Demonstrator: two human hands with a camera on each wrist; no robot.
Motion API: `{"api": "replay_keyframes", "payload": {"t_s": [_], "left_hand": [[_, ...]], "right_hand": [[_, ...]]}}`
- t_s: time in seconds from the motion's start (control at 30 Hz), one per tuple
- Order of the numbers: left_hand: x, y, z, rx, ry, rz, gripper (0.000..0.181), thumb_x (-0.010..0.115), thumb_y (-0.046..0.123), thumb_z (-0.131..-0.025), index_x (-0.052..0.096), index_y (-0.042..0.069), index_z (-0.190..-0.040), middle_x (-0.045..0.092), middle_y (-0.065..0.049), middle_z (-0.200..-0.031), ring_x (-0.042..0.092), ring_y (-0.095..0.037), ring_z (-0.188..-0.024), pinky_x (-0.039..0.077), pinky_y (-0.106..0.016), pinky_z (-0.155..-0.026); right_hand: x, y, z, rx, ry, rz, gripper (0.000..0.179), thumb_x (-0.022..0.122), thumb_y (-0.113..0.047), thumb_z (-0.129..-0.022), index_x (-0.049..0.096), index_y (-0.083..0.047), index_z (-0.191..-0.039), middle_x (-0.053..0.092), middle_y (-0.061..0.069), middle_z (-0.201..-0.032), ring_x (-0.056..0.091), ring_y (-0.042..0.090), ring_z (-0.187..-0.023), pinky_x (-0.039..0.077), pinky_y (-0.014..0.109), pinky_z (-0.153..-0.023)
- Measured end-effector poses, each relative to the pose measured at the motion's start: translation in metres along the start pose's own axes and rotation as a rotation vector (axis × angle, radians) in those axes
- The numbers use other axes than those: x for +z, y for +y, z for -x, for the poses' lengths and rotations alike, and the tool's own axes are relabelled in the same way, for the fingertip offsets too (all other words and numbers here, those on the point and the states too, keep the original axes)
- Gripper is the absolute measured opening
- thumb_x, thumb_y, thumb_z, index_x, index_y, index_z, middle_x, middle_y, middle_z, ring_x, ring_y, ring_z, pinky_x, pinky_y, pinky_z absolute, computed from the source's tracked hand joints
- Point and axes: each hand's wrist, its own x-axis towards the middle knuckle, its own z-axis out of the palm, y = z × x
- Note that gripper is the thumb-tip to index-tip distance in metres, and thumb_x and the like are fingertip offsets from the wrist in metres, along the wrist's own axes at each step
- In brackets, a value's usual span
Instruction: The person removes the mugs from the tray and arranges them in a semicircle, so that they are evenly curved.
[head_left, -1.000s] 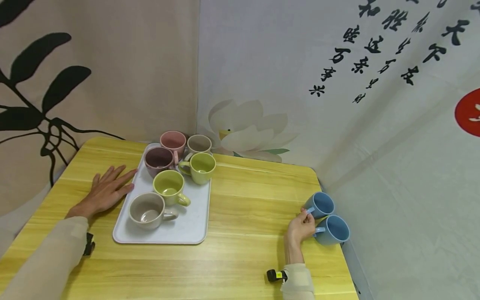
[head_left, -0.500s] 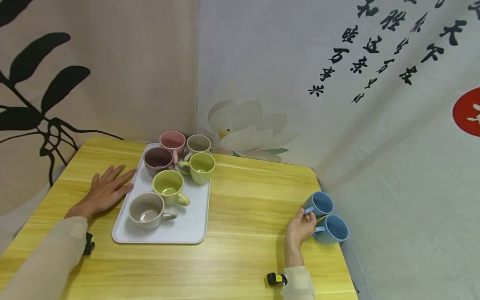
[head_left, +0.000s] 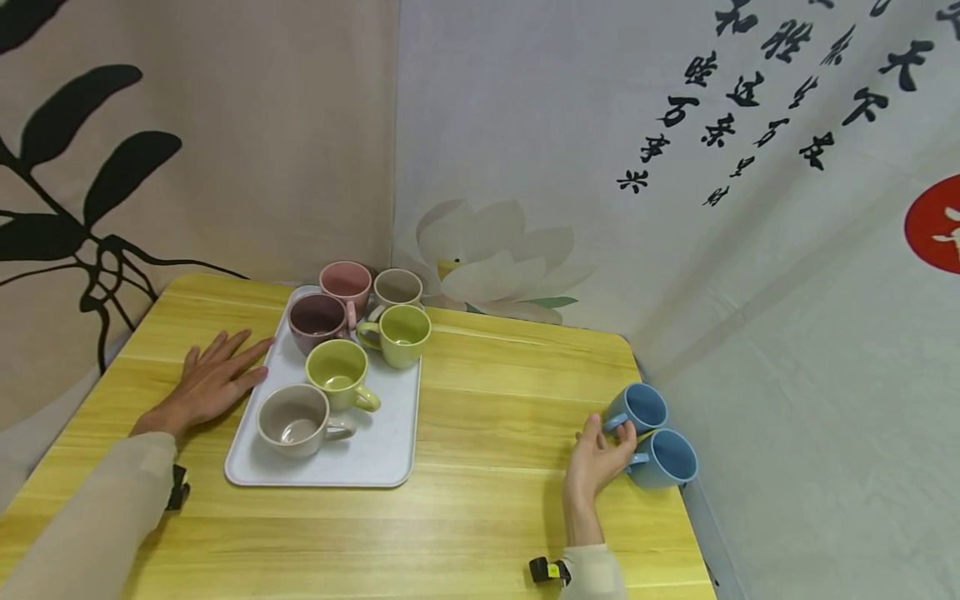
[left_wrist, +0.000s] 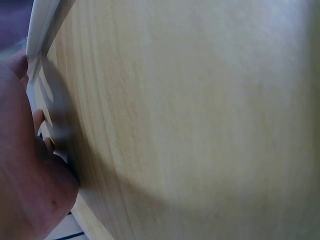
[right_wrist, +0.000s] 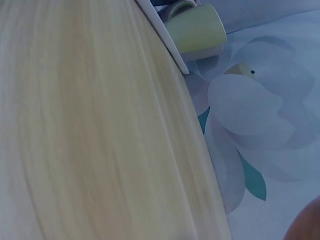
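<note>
In the head view my left hand lies with spread fingers on the table, its fingertips at the left rim of the white tray. Over by the table's right edge, my right hand has thumb and fingers parted beside the handle of the farther blue mug. A second blue mug stands just nearer, its handle partly behind that hand. The left wrist view shows my left hand beside the tray edge. Only a blurred bit of my right hand shows in the right wrist view.
On the tray stand a beige mug, two yellow-green mugs, a dark purple mug, a pink mug and a taupe mug. Bare wooden table lies between tray and blue mugs. Printed cloth hangs behind.
My right hand has loosened its pinch on the farther blue mug's handle; thumb and fingers have spread and the wrist has shifted slightly left and nearer. Left hand and mugs have stayed put.
</note>
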Motion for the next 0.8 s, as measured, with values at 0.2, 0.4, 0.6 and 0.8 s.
{"api": "replay_keyframes", "payload": {"t_s": [0.2, 0.4, 0.6, 0.8], "left_hand": [[-0.001, 0.002, 0.000, -0.009, -0.011, -0.011, 0.068, 0.044, 0.050, -0.121, 0.031, 0.017, -0.179, 0.015, -0.037, -0.184, 0.001, -0.068, -0.170, -0.008, -0.090, -0.129], [-0.003, 0.004, 0.000, -0.019, -0.025, -0.029, 0.068, 0.044, 0.050, -0.121, 0.030, 0.017, -0.179, 0.014, -0.037, -0.184, 0.001, -0.068, -0.170, -0.006, -0.091, -0.128], [-0.003, 0.003, 0.000, -0.015, -0.022, -0.021, 0.068, 0.044, 0.049, -0.121, 0.031, 0.017, -0.179, 0.015, -0.037, -0.184, 0.002, -0.068, -0.170, -0.006, -0.091, -0.128], [-0.001, 0.002, -0.001, -0.015, -0.016, -0.017, 0.068, 0.043, 0.050, -0.121, 0.031, 0.017, -0.179, 0.015, -0.037, -0.184, 0.001, -0.069, -0.170, -0.007, -0.091, -0.128]], "right_hand": [[0.000, -0.005, 0.008, -0.044, -0.011, 0.033, 0.068, 0.072, -0.029, -0.111, 0.043, -0.009, -0.169, 0.043, 0.018, -0.164, 0.063, 0.012, -0.116, 0.057, 0.010, -0.082], [0.009, -0.006, 0.019, -0.130, -0.149, -0.033, 0.058, 0.070, -0.018, -0.112, 0.047, -0.002, -0.163, 0.048, 0.018, -0.159, 0.061, 0.021, -0.131, 0.055, 0.015, -0.099], [0.020, -0.009, 0.032, -0.237, -0.326, -0.034, 0.052, 0.070, -0.012, -0.112, 0.051, 0.003, -0.159, 0.059, 0.027, -0.149, 0.064, 0.026, -0.133, 0.054, 0.015, -0.104], [0.028, -0.010, 0.039, -0.288, -0.566, 0.000, 0.048, 0.064, -0.014, -0.116, 0.050, -0.001, -0.160, 0.060, 0.025, -0.148, 0.063, 0.024, -0.134, 0.055, 0.019, -0.108]]}}
